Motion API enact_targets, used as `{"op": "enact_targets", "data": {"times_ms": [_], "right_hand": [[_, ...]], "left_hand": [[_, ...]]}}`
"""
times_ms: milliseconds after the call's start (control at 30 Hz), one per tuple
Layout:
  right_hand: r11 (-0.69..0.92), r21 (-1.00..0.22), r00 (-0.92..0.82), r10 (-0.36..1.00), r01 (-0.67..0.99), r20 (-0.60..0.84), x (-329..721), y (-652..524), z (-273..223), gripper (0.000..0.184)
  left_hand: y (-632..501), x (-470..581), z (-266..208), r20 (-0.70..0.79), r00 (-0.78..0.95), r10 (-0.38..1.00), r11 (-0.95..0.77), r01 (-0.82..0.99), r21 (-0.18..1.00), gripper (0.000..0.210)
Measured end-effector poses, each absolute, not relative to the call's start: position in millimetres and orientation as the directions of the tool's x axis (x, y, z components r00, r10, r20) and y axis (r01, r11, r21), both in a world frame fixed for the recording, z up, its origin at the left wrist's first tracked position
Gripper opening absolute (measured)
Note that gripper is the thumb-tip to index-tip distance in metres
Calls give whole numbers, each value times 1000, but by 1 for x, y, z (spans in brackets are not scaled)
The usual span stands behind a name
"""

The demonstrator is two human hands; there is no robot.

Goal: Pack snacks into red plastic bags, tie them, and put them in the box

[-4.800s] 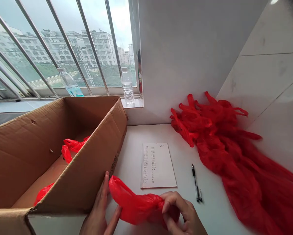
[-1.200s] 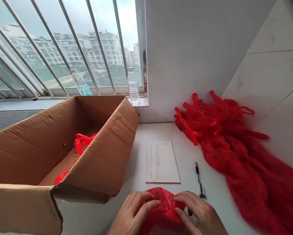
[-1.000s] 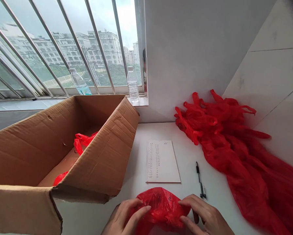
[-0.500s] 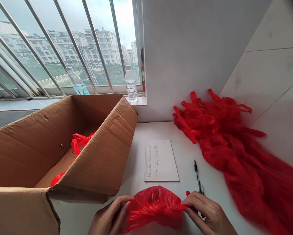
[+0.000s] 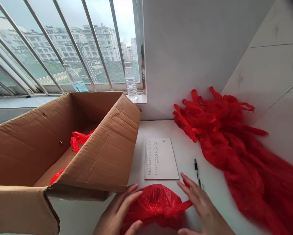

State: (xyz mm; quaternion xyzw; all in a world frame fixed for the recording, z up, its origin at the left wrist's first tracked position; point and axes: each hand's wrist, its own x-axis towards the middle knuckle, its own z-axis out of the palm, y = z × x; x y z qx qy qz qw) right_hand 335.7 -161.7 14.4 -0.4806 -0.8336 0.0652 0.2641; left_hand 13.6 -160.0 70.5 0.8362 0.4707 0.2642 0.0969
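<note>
A red plastic bag [image 5: 158,204], bunched and knotted-looking at its front, lies on the white table at the bottom middle. My left hand [image 5: 119,213] is at its left side, fingers apart and resting against or just over the plastic. On the other side my right hand [image 5: 200,205] is spread, its fingers beside the bag's twisted right end and not closed on it. What is inside the bag cannot be made out. Behind the bag lies a white notepad [image 5: 163,160] with handwritten columns, and right of that a black pen [image 5: 197,171], partly behind my right hand.
To the left stands an open cardboard box [image 5: 104,147] with red bags [image 5: 79,140] inside. A heap of red plastic bags [image 5: 217,130] covers the table's right side against the wall. Two plastic bottles, one clear [image 5: 131,83] and one blue-labelled [image 5: 75,80], stand at the barred window.
Both hands have let go of the bag's ends and opened their fingers. My right hand has risen slightly, and the bag stays in about the same place.
</note>
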Motion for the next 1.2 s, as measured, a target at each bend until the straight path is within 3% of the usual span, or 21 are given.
{"op": "enact_targets", "data": {"times_ms": [100,200,333,1200], "right_hand": [[617,-233,-482,755,752,444,299,-155,-5,101],[639,-136,-528,721,757,449,273,-149,-18,113],[634,-104,-539,723,767,431,264,-149,-30,122],[623,-182,-536,760,761,367,265,-155,-45,112]], "left_hand": [[-148,38,60,401,585,705,-681,717,151,54],[-135,54,36,399,655,642,-690,720,-72,60],[-132,57,7,385,674,630,-654,728,-204,60],[-138,57,-6,364,667,650,-657,734,-173,65]]}}
